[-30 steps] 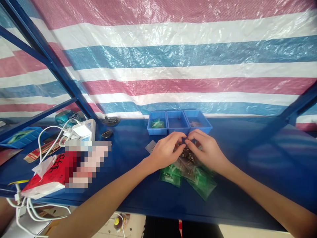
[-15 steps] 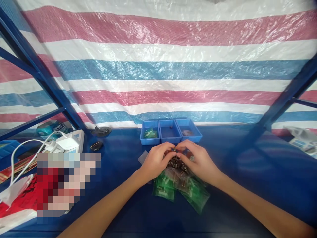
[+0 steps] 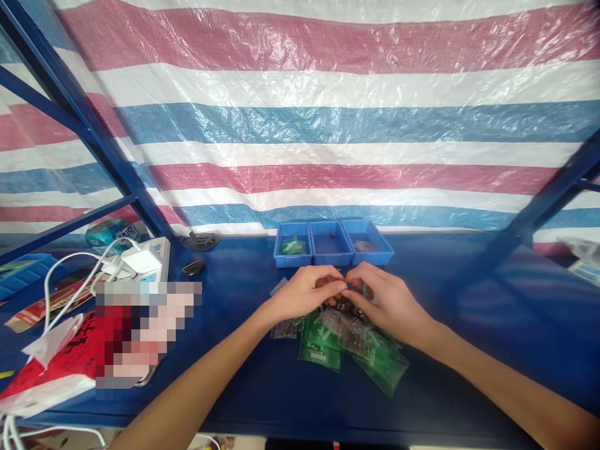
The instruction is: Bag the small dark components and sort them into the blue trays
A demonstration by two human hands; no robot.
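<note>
My left hand (image 3: pixel 307 290) and my right hand (image 3: pixel 389 300) meet at the fingertips over a small pile on the blue table. Both are pinched together, and what sits between the fingertips is too small and covered to make out. Beneath them lie small dark parts (image 3: pixel 345 305), partly hidden by the fingers. Green plastic packets (image 3: pixel 321 344) and a clear packet with brownish contents (image 3: pixel 349 331) spread toward me from the pile. Another clear packet (image 3: pixel 284 329) rests under my left wrist.
Three joined blue trays stand behind my hands: the left tray (image 3: pixel 277 253) holds green pieces, the middle tray (image 3: pixel 332 257) a tiny dark bit, the right tray (image 3: pixel 382 255) pale pieces. Leftward are a black mouse-like object (image 3: pixel 194 268), a power strip (image 3: pixel 162 256), white cables and a red bag (image 3: pixel 70 356).
The whole scene has shifted slightly right and up as my head moved, bringing the table's front edge into sight. My hands stay pinched together over the pile.
</note>
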